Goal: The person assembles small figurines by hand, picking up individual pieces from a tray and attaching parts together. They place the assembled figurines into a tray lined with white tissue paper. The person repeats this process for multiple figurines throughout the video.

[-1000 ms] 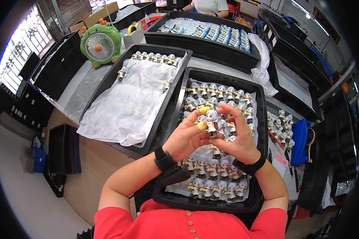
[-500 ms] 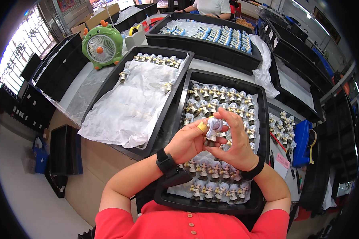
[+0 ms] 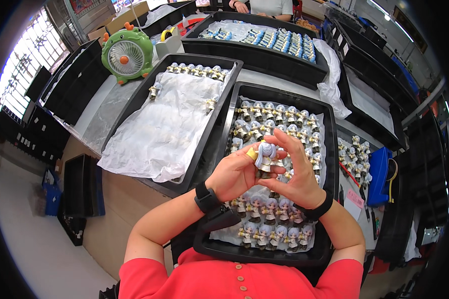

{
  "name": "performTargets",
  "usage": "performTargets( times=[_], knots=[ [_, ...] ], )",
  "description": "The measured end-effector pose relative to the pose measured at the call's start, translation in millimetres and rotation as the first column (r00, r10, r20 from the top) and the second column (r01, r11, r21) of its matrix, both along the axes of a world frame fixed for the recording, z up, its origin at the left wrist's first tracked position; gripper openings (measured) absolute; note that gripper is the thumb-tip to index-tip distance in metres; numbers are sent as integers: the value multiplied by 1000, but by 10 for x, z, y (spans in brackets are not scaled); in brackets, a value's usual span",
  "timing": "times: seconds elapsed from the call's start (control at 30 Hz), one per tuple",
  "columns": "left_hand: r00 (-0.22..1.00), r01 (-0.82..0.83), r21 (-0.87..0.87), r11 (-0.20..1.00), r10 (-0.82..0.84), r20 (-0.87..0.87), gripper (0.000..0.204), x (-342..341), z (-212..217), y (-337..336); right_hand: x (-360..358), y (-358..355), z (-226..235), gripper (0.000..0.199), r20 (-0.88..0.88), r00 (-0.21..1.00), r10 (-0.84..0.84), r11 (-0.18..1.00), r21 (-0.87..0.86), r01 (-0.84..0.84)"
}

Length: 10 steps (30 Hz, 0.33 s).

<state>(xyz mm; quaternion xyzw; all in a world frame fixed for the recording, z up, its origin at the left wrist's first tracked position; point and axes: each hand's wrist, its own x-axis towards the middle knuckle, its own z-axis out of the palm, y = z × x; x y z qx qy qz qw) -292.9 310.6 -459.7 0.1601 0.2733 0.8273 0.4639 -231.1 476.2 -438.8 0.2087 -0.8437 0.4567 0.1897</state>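
Observation:
A small figurine [image 3: 266,158] with long pale lilac hair, a white outfit and a dark base is held upright above the near tray, its back mostly towards me. My left hand [image 3: 234,174] is closed on its left side, with a yellow covering or piece at the thumb tip. My right hand [image 3: 302,177] curves round the other side, index finger by the head and thumb by the base. Below, rows of similar figurines [image 3: 269,212] stand or lie in a black tray [image 3: 329,149] lined with white sheet; my hands hide some of them.
To the left, a black tray [image 3: 134,112] holds a white sheet and several figurines. A green fan [image 3: 128,54] stands beyond it. Another tray [image 3: 254,52] at the back holds blue-and-white pieces. More figurines [image 3: 354,159], a blue holder [image 3: 380,174] and pens lie right. A person [image 3: 270,7] sits opposite.
The figurine has turned slightly between my fingers, and its long hair shows more fully. Both hands stay around it. The view has shifted a little; the person opposite now shows a raised hand.

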Motion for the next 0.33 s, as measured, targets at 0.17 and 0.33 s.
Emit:
performTargets(
  times=[0.17,0.33],
  knots=[
    [1000,8,14,1000,-8,7,40,2,4,-8,12,-9,36,96,-24,1000,-13,1000,22,13],
    [1000,26,29,999,-26,3,40,-12,-14,-16,19,0,21,97,5,1000,-9,1000,4,9]
  ],
)
